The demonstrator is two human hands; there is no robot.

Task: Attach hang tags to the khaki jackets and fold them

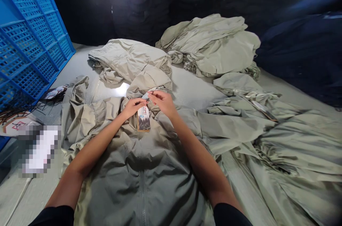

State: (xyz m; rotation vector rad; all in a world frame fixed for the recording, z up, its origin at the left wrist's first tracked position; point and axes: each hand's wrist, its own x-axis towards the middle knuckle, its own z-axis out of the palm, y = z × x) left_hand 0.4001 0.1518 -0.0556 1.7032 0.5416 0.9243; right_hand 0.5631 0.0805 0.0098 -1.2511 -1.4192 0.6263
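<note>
A pale green jacket point(139, 172) lies flat in front of me with its zip running toward me. A card hang tag point(143, 119) with a dark tree picture rests at the jacket's collar. My left hand point(133, 106) pinches the top of the tag, fingers closed. My right hand point(162, 101) is pinched shut just above the tag at the collar, on the tag's string or the zip pull; which one is too small to tell. Both forearms reach across the jacket.
A blue plastic crate point(29, 37) stands at the left. More pale green jackets point(211, 44) are heaped behind and to the right point(294, 147). Loose tags and dark strings point(18, 119) lie at the left. Dark garments point(299, 51) are piled at the back and right.
</note>
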